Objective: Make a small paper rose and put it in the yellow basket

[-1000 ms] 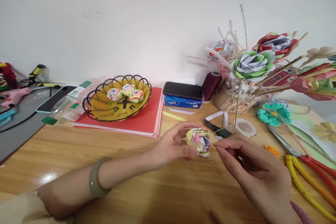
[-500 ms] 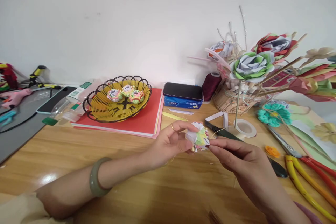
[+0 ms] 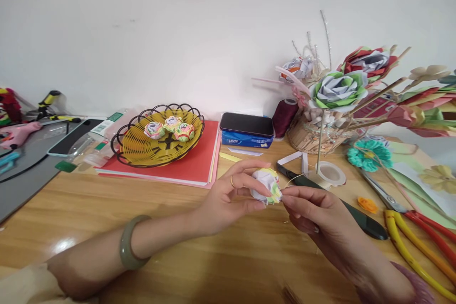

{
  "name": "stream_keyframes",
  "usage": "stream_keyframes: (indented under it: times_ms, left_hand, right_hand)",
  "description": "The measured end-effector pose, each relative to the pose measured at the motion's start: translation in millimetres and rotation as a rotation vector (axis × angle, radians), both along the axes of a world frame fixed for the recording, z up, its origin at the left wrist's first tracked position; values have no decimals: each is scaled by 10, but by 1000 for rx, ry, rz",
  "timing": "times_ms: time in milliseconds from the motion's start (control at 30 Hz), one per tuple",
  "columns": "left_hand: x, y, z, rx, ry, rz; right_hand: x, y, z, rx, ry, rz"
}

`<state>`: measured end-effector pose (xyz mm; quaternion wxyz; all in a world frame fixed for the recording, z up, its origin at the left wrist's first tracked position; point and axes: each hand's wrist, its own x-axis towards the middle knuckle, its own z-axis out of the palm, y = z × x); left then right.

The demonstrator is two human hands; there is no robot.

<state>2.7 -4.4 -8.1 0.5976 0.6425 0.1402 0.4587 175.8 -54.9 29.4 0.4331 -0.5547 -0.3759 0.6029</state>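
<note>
A small folded paper flower [image 3: 264, 182], white with green and yellow parts, is held above the wooden table. My left hand [image 3: 224, 194] has its fingers and thumb closed around the left side of it. At the flower's right edge, my right hand [image 3: 320, 211] pinches with thumb and forefinger; the exact spot between the fingertips is hidden. A thin pale string [image 3: 292, 179] curves up beside the right fingertips, and where it ends is unclear. Behind the right hand lie a dark-handled cutter [image 3: 359, 218] and a roll of tape [image 3: 333, 174].
A yellow woven basket [image 3: 133, 140] with three paper flowers sits on red paper [image 3: 192, 168]. A phone [image 3: 245, 123] rests on a blue tissue pack [image 3: 245, 139]. Scissors [image 3: 395, 204] and yellow-handled pliers [image 3: 402, 242] lie right, below a basket of paper flowers [image 3: 313, 137]. A glue gun [image 3: 19, 134] is far left.
The paper flower has been turned between my hands, showing more of its white side. My left fingers have shifted over it, and my right hand stays pinched at its edge.
</note>
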Motion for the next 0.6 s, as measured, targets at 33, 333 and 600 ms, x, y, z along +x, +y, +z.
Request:
stream_keyframes:
  times_ms: [33,333,600]
  left_hand:
    - [-5,-9,3,38,17,14]
    - [-13,-59,73,326,123,46]
    - [-21,-77,40,258,95,131]
  right_hand:
    - [-6,-5,-2,17,-60,-5]
    - [-98,-78,-54,343,-484,-128]
    - [-46,-65,-88,266,-270,-54]
